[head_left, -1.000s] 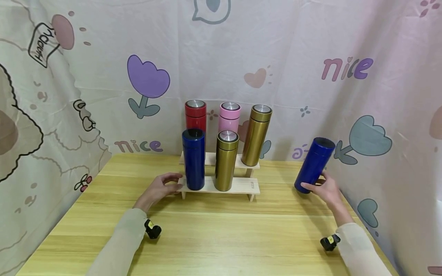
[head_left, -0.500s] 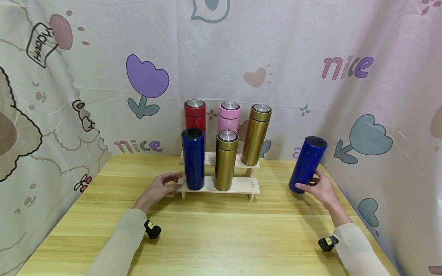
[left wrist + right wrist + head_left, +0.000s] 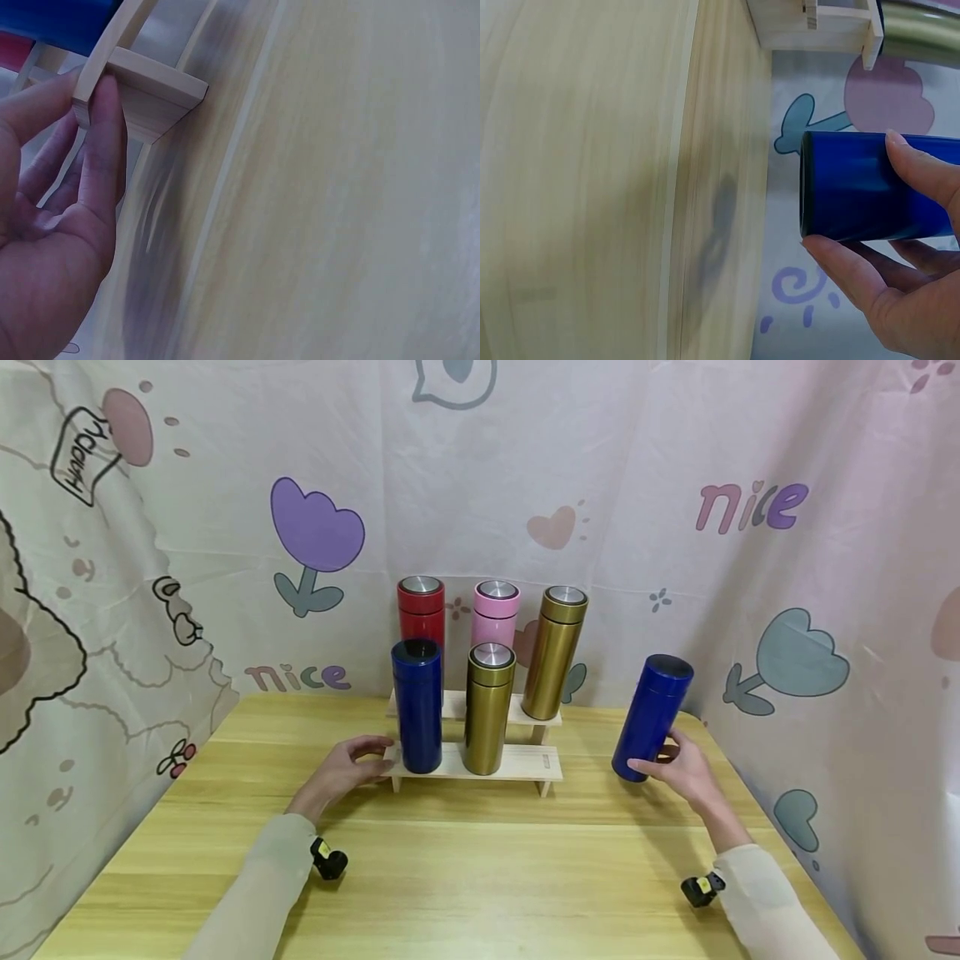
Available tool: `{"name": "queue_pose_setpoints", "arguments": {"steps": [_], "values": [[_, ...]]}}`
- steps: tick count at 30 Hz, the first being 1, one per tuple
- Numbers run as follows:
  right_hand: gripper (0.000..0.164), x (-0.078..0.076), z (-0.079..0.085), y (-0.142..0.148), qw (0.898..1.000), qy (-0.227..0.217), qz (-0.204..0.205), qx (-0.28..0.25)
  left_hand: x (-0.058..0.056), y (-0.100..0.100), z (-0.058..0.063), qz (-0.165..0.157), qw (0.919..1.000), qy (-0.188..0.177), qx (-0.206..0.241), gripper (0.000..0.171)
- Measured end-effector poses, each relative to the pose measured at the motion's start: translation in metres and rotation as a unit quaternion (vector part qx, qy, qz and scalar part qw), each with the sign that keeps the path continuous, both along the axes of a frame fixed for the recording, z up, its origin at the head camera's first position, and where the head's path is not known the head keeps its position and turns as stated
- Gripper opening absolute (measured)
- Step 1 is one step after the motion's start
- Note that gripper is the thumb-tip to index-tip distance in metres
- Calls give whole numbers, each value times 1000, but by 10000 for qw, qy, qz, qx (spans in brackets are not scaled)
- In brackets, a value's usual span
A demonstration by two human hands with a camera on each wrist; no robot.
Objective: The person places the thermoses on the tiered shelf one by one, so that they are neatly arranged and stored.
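Observation:
On the right, my right hand [image 3: 684, 772] grips a blue thermos [image 3: 651, 718] near its base. The thermos leans a little to the right, and the right wrist view shows its bottom end raised off the table. My left hand [image 3: 348, 772] pinches the left end of the lower shelf of a two-step wooden rack [image 3: 525, 763], thumb on one face and fingers on the other in the left wrist view. Upright on that lower shelf stand a second blue thermos [image 3: 418, 710] at the left and a gold thermos [image 3: 489, 714] in the middle.
The upper shelf holds a red thermos [image 3: 422, 610], a pink thermos [image 3: 495, 610] and another gold thermos [image 3: 555, 652]. Their lower parts are partly hidden by the front row. The rack stands near the back of the wooden table [image 3: 480, 877], before a printed curtain [image 3: 450, 485].
My right hand has carried the blue thermos leftward, closer to the rack. My left hand stays on the rack's end, and the rack with its thermoses has not moved.

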State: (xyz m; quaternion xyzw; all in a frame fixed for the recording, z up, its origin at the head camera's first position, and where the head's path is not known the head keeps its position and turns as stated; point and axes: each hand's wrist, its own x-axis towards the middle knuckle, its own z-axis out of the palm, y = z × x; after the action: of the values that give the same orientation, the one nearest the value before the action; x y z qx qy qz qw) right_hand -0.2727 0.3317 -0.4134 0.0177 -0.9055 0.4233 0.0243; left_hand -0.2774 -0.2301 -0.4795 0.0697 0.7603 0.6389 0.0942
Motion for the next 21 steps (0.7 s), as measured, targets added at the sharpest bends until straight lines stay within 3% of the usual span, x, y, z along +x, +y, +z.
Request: {"name": "queue_pose_setpoints", "arguments": {"steps": [21], "values": [[98,1,5,-28,9990,26,369,-255,1,2,0,56,9998,-56,170,57]]}}
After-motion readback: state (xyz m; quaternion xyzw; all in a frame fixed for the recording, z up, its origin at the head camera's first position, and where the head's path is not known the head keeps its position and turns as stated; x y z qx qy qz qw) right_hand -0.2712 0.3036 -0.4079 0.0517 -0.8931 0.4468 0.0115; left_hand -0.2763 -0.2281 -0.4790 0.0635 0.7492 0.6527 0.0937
